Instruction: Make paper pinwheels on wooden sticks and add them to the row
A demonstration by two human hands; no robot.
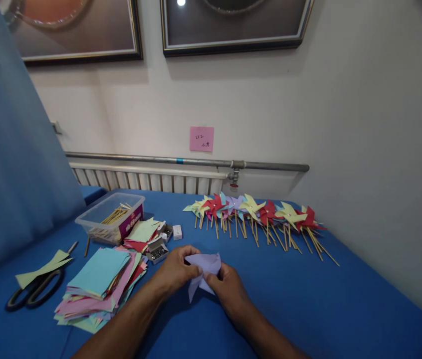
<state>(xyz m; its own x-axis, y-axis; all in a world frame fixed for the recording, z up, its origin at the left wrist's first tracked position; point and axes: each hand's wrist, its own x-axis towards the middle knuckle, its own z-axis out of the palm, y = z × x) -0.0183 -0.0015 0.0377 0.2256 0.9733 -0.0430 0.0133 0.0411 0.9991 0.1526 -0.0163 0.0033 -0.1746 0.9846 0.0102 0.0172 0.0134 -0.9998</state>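
Between both hands is a purple paper pinwheel (207, 262), its corners partly folded in toward the middle, held just above the blue table cover. My left hand (179, 269) is closed on its left side, thumb pressed near the centre. On the right side my right hand (229, 289) pinches the same paper, its thumb also close to the centre. The fingers behind the sheet are hidden. Nearest to my left hand stands an open small box of metal pushpins (157, 251), with another open box (166, 233) behind it.
A stack of coloured paper (101, 274) lies left, beside black-handled scissors (39, 289) under pale green paper. Behind are a clear plastic box (109, 212) of wooden sticks and a small white box (177, 232). Finished pinwheels (252, 209) on sticks line the back right, before the wall.
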